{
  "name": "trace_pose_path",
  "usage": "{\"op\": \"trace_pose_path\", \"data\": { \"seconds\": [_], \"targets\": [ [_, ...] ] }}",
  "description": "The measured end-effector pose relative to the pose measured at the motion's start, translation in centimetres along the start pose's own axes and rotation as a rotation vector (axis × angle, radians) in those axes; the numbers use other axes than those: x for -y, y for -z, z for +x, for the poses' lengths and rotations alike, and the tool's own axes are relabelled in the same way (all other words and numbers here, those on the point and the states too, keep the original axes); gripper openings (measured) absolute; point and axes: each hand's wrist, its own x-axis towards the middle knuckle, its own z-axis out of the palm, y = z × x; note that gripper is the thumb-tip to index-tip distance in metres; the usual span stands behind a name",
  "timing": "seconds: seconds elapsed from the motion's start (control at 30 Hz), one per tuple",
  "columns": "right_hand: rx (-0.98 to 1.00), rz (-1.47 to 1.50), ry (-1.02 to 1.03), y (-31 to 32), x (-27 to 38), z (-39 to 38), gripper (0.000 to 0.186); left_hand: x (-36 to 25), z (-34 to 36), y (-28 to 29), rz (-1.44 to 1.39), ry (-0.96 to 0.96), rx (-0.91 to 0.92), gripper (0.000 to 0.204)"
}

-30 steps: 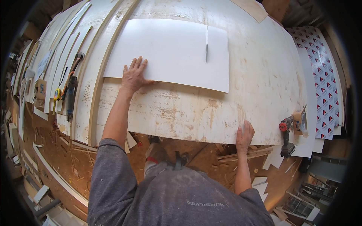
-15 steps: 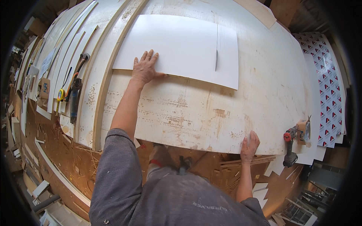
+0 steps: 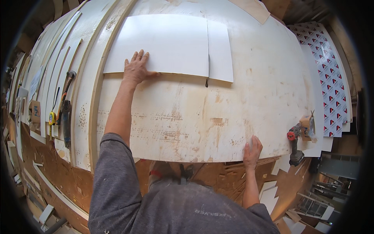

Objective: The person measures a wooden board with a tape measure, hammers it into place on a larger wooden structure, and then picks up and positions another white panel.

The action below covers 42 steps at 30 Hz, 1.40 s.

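Observation:
My left hand (image 3: 136,69) lies on a white panel (image 3: 167,43) with its fingers spread, its thumb along the panel's near edge. The panel's left side lies along a wooden batten (image 3: 102,74). A thin saw blade (image 3: 209,62) shows in a straight cut through the panel, with a dark slot in the tabletop just below it. Right of the cut lies a narrower white strip (image 3: 221,54). My right hand (image 3: 252,151) rests on the near edge of the worn white table (image 3: 175,117), fingers extended, holding nothing.
A cordless drill (image 3: 295,144) and a small cardboard box (image 3: 307,128) sit at the table's right edge. On the left lie a hammer (image 3: 69,80), a dark power tool (image 3: 66,121), a yellow tape measure (image 3: 52,117) and long white strips. Patterned sheets (image 3: 333,82) stand far right; scraps litter the floor.
My left hand and the white panel have slid away from me past the blade. The cut now reaches the panel's near edge. My right hand stays at the table edge; the view has shifted slightly.

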Motion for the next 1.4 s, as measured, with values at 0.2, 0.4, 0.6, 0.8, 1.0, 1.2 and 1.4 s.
{"op": "trace_pose_path", "data": {
  "seconds": [0.2, 0.4, 0.6, 0.8, 1.0, 1.2, 1.4],
  "targets": [
    [0.018, -0.032, -0.017, 0.1, 0.6, 0.5, 0.049, 0.3, 4.7, 0.1, -0.010, -0.024, 0.007, 0.111],
    [0.035, -0.067, -0.081, 0.1, 0.8, 0.7, 0.051, 0.2, 10.0, 0.6, -0.092, -0.071, 0.039, 0.102],
    [0.052, -0.138, -0.097, 0.3, 1.1, 0.9, 0.054, -0.2, 16.4, 0.6, -0.101, -0.074, 0.032, 0.103],
    [0.066, -0.138, -0.129, 0.4, 1.8, 1.7, 0.052, -0.1, 21.1, 0.6, -0.103, -0.063, 0.034, 0.103],
    [0.058, -0.156, -0.123, 0.4, 1.8, 1.8, 0.052, -1.9, 22.9, 0.2, -0.104, -0.051, 0.037, 0.102],
    [0.074, -0.147, -0.137, 0.6, 1.3, 2.2, 0.053, -5.8, 25.5, 0.4, -0.128, -0.060, 0.015, 0.102],
    [0.069, -0.120, -0.146, 0.4, 0.9, 1.9, 0.051, -7.5, 29.0, 2.6, -0.103, -0.048, 0.245, 0.096]
  ]
}}
